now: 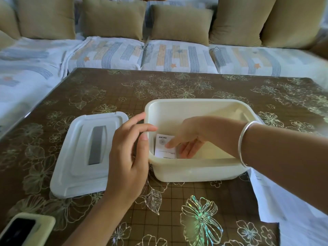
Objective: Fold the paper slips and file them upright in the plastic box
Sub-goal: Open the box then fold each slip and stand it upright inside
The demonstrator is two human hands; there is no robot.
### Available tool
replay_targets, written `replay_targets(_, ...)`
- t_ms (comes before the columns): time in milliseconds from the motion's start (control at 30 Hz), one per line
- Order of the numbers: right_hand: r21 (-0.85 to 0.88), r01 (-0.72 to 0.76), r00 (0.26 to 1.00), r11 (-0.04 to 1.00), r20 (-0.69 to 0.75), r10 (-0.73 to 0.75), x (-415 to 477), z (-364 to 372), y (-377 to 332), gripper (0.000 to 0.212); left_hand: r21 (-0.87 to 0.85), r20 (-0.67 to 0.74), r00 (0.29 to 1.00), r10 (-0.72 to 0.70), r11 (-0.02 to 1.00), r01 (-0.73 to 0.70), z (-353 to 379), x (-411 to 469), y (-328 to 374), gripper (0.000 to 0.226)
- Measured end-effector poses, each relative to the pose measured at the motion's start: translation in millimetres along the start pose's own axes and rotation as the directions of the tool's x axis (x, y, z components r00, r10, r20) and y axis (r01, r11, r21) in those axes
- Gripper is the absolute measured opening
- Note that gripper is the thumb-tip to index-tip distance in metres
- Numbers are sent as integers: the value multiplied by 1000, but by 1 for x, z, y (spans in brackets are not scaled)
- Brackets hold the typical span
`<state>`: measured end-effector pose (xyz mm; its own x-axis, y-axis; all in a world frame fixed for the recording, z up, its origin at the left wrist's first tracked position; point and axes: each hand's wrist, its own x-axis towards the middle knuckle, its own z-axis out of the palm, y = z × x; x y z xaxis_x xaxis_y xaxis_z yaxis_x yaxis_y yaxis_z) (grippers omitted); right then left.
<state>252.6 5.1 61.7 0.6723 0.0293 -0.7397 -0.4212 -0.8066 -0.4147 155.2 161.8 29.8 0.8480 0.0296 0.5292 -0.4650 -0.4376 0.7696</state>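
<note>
Carefully now: the right hand (pixel 188 137) pinches the paper slip (pixel 161 151) inside the plastic box (pixel 195 172), beside the left hand (pixel 127 153) gripping its rim; stand it flush against the wall before letting go.

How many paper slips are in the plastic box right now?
1. One paper slip stands in the near left corner of the plastic box, held by the right hand. More may be hidden behind that hand or the near wall.
</note>
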Motion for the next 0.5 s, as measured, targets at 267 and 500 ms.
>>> replay_targets(267, 97, 414, 846, 905, -409, -343, -79, -17, 18, 21, 109, -81, 991, 104, 989, -95, -13, -4, 45, 22)
replay_targets(500, 383, 718, 653, 581, -660, -372, -170, 27, 124, 15, -23, 216, 911, 352, 934, -356, 48, -71, 102, 13)
